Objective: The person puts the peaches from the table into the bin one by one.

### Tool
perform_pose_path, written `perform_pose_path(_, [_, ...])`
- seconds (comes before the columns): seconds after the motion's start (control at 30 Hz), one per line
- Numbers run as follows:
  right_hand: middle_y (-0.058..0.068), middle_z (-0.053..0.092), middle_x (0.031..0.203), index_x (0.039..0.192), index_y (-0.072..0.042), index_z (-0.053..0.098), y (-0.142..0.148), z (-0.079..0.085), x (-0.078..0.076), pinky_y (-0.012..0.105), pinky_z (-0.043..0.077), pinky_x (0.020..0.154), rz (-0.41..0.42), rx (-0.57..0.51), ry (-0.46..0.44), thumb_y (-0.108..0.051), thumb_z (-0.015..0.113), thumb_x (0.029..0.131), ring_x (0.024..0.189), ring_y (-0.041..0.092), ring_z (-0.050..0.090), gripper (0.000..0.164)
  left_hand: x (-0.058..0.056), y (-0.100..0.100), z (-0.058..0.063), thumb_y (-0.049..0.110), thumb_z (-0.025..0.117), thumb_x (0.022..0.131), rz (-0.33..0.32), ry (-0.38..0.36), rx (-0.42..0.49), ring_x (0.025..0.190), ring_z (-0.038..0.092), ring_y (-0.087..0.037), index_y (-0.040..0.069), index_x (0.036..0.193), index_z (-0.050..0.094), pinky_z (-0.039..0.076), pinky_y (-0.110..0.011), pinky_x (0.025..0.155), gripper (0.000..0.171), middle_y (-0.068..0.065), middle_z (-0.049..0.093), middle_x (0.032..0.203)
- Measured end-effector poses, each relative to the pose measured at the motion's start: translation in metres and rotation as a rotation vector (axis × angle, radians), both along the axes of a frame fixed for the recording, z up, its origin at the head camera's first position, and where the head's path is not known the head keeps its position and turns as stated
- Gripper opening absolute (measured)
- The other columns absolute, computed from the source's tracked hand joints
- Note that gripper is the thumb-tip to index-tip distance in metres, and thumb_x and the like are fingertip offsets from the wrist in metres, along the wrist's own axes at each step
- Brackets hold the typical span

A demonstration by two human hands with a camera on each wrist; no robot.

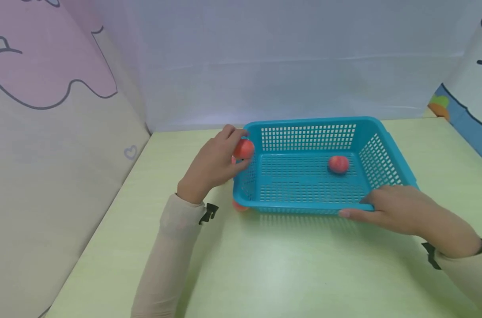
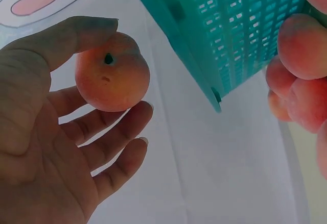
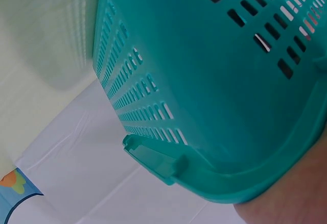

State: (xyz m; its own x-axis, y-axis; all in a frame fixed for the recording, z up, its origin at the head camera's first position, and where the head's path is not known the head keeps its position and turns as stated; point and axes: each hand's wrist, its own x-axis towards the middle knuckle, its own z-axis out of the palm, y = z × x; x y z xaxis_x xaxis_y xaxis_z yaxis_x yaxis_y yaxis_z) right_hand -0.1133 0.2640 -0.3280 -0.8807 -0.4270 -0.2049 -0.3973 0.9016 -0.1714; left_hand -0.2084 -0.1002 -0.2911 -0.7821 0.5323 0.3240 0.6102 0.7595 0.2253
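Note:
My left hand (image 1: 212,162) pinches a red-orange peach (image 1: 244,149) between thumb and fingers, level with the left rim of a blue plastic basket (image 1: 304,206). In the left wrist view the thumb lies over the top of that peach (image 2: 113,76), with the fingers beneath it. One peach (image 1: 338,164) lies inside the basket, toward the right. My right hand (image 1: 408,208) grips the basket's rim at the near right corner, thumb along the front edge. In the right wrist view the basket's slotted wall (image 3: 214,91) covers most of that hand.
Several peaches (image 2: 305,45) are bunched beside the basket's left side; in the head view the basket mostly hides them, though one peach (image 1: 239,206) peeks out at its near left corner. The pale green table (image 1: 280,269) meets a white sheet (image 1: 296,62) behind and a printed side cloth at left.

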Motion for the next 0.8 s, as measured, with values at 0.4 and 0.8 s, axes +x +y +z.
perform_pose_path(0.4, [-0.008,0.033,0.049,0.057,-0.023,0.048,-0.002,0.000,0.000,0.026,0.025,0.046,-0.007,-0.007,0.000,-0.065,0.046,0.090,0.047,0.009,0.036,0.054,0.001,0.065,0.040,0.038,0.056,0.091,-0.231,0.145,-0.303,0.095,0.051,-0.002,0.020,0.137,0.045,0.043,-0.028,0.078,0.051,0.011,0.054,0.110])
perform_pose_path(0.8, [-0.008,0.034,0.048,0.056,-0.024,0.047,-0.002,0.000,0.002,0.026,0.027,0.045,0.000,-0.021,0.032,-0.064,0.047,0.090,0.046,0.008,0.036,0.052,-0.005,0.118,0.046,0.023,0.052,0.091,-0.360,0.083,-0.369,0.077,0.049,-0.003,0.024,0.111,0.056,0.041,-0.022,0.064,0.020,0.007,0.048,0.096])
